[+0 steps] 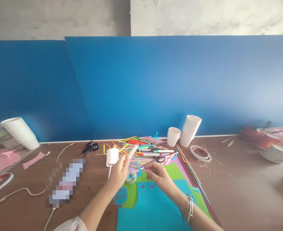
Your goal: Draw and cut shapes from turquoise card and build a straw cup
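Observation:
My left hand is closed round a whitish marker with a purple end, tilted up to the right. Its other end is hidden by the fingers. Fingers bent, my right hand hovers over the top of a blue paper sheet; whether it pinches anything small is unclear. Red hearts in circles and pale curved lines are drawn on the blue sheet. Between the hands lies a clear tape roll. A round blue cutout rests on green paper, left of the drawing.
Behind the hands are scattered straws, markers and black-handled scissors. An upside-down white cup stands left, with stacked cups at the back right. A white ring roll, keys, a blurred phone and pink paper lie around.

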Demonstrator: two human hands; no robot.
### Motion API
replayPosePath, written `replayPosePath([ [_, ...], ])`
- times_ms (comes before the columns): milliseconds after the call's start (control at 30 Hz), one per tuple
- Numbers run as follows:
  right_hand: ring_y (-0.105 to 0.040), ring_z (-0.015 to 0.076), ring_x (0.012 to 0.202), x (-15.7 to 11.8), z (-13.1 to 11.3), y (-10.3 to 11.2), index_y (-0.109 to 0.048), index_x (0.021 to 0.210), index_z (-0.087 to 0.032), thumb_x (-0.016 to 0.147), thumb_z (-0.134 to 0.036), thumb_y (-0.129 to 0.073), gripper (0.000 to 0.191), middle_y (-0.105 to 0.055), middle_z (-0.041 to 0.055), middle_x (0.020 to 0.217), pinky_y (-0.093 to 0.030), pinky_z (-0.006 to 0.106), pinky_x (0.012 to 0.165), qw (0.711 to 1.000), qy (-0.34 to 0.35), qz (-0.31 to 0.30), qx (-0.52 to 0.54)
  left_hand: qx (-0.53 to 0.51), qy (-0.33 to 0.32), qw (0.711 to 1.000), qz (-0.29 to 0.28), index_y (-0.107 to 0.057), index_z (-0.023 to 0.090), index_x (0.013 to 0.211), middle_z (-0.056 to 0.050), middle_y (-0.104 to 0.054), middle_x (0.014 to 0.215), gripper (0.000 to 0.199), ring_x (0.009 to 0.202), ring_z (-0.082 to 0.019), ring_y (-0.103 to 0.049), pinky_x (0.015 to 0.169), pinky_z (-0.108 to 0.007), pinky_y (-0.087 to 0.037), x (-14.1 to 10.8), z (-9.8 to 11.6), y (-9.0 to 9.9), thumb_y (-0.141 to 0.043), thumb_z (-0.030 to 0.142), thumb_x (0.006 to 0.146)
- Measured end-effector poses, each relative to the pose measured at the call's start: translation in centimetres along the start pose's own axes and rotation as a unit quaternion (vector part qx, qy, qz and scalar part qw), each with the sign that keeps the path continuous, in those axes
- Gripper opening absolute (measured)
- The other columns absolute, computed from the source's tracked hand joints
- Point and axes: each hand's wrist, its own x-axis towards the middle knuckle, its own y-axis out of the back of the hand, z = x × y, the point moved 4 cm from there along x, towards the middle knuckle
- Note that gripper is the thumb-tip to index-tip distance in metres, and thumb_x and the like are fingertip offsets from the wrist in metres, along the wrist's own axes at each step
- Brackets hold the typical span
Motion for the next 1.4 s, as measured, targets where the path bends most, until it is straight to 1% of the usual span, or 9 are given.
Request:
replayPosePath([
  [167, -0.052, 0.0138, 0.050, 0.8, 0.9, 0.2, -0.064, 0.067, -0.018, 0.074, -0.029, -0.059, 0.014, -0.059, -0.0008, 0.055, -0.039, 0.025, 0.049, 0.995, -0.026, 0.004, -0.096, -0.057, 0.009, 0.998, -0.004, -0.051, 0.019, 0.091, 0.003, -0.045, 0.066, 0.033, 0.058, -0.013, -0.041, 0.056, -0.025, -0.033, 1.4, -1.2, 2.0, -0.034, 0.048, 0.090],
  [267, -0.047, 0.0109, 0.042, 0.8, 0.8, -0.4, -0.066, 0.071, -0.017, 0.074, -0.031, -0.058, 0.016, -0.061, -0.0018, 0.054, -0.036, 0.023, 0.042, 0.995, -0.043, -0.017, -0.093, -0.081, 0.014, 0.996, -0.038, -0.050, 0.019, 0.088, 0.006, -0.037, 0.061, 0.037, 0.052, -0.010, -0.034, 0.051, -0.023, -0.030, 1.2, -1.1, 1.2, -0.034, 0.051, 0.089],
  [433, -0.053, 0.0122, 0.051, 0.8, -0.2, -1.0, -0.065, 0.085, -0.017, 0.080, -0.036, -0.050, 0.025, -0.064, -0.0001, 0.061, -0.039, 0.021, 0.043, 0.995, -0.049, -0.025, -0.082, -0.086, 0.021, 0.991, -0.100, -0.051, 0.017, 0.095, 0.008, -0.031, 0.056, 0.043, 0.046, -0.009, -0.029, 0.045, -0.021, -0.026, 0.6, -0.5, -0.5, -0.033, 0.055, 0.087],
  [633, -0.051, 0.0110, 0.045, 0.4, 0.2, -0.8, -0.067, 0.074, -0.017, 0.075, -0.023, -0.052, 0.016, -0.062, -0.0010, 0.056, -0.037, 0.021, 0.044, 0.989, -0.056, -0.047, -0.127, 0.000, 0.015, 0.999, -0.040, -0.052, 0.020, 0.097, 0.004, -0.044, 0.064, 0.037, 0.056, -0.014, -0.044, 0.054, -0.025, -0.035, 0.7, -1.1, 0.0, -0.031, 0.049, 0.089],
  [767, -0.052, 0.0124, 0.047, 0.5, 0.7, 0.8, -0.068, 0.071, -0.018, 0.073, -0.018, -0.051, 0.017, -0.062, -0.0013, 0.055, -0.037, 0.022, 0.048, 0.984, -0.040, -0.018, -0.172, 0.067, 0.001, 0.998, -0.012, -0.054, 0.023, 0.094, -0.001, -0.056, 0.072, 0.030, 0.067, -0.020, -0.054, 0.062, -0.029, -0.040, 0.9, -2.2, 0.2, -0.032, 0.043, 0.089],
  [967, -0.053, 0.0163, 0.058, 1.9, 0.2, 5.1, -0.069, 0.069, -0.018, 0.072, -0.018, -0.049, 0.020, -0.066, 0.0023, 0.063, -0.034, 0.026, 0.055, 0.971, -0.017, 0.081, -0.223, 0.109, -0.038, 0.993, -0.027, -0.055, 0.023, 0.100, -0.006, -0.064, 0.089, 0.031, 0.087, -0.024, -0.060, 0.072, -0.033, -0.044, 0.9, -2.3, -0.2, -0.030, 0.040, 0.091],
  [1100, -0.051, 0.0159, 0.052, 3.1, 0.7, 6.2, -0.070, 0.072, -0.016, 0.074, -0.022, -0.049, 0.022, -0.064, 0.0025, 0.056, -0.033, 0.026, 0.052, 0.975, -0.027, 0.080, -0.205, 0.116, -0.062, 0.991, -0.035, -0.053, 0.023, 0.109, -0.007, -0.065, 0.098, 0.033, 0.091, -0.023, -0.061, 0.076, -0.033, -0.045, 0.9, -2.0, -0.2, -0.029, 0.038, 0.093],
  [1233, -0.052, 0.0155, 0.054, 3.3, 0.6, 5.1, -0.069, 0.081, -0.014, 0.073, -0.025, -0.055, 0.019, -0.062, 0.0007, 0.057, -0.035, 0.026, 0.053, 0.985, -0.023, 0.060, -0.162, 0.120, -0.089, 0.988, -0.033, -0.052, 0.023, 0.115, -0.008, -0.062, 0.115, 0.031, 0.107, -0.023, -0.055, 0.089, -0.036, -0.042, 0.7, -1.6, -0.1, -0.034, 0.034, 0.093],
  [1400, -0.051, 0.0143, 0.062, 2.1, -1.1, 0.8, -0.060, 0.113, -0.018, 0.075, -0.044, -0.064, 0.046, -0.058, -0.0015, 0.066, -0.038, 0.024, 0.055, 0.999, 0.001, -0.033, -0.021, 0.127, -0.132, 0.981, -0.056, -0.053, 0.025, 0.115, -0.006, -0.062, 0.112, 0.029, 0.104, -0.021, -0.055, 0.088, -0.034, -0.042, -0.1, 0.0, -1.1, -0.034, 0.031, 0.094],
])
